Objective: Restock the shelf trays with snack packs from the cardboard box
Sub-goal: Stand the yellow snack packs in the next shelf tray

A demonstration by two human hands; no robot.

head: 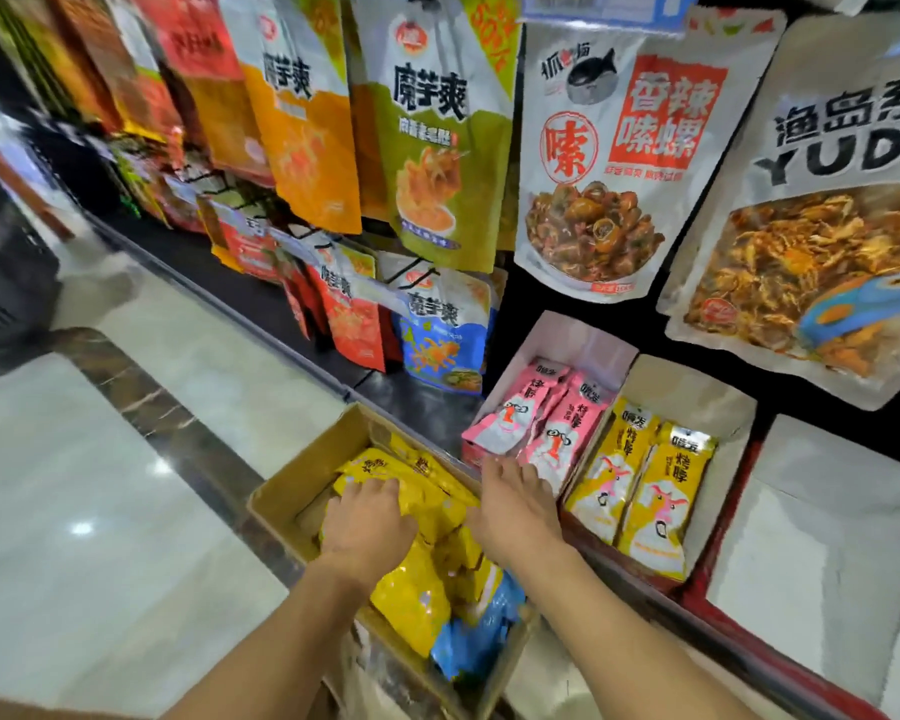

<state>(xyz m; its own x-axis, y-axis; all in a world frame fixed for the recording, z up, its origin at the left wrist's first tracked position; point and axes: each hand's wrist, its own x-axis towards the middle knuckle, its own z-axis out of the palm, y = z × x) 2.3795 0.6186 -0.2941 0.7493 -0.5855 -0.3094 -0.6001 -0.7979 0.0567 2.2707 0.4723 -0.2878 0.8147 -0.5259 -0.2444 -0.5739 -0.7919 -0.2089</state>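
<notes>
Cardboard box (302,475): yellow packs (417,595). Left hand (367,527) grip spread on them; right hand (515,504) spread.

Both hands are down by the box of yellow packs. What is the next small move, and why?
Probably close the left hand on the top yellow packs in the cardboard box and lift them toward the yellow tray. The hand lies flat on the pile, not yet gripping, and that tray's upper part is bare. The right hand rests at the box edge.

A shop aisle: hanging snack bags (427,132) above shelf trays (697,392) of packaged goods.
</notes>
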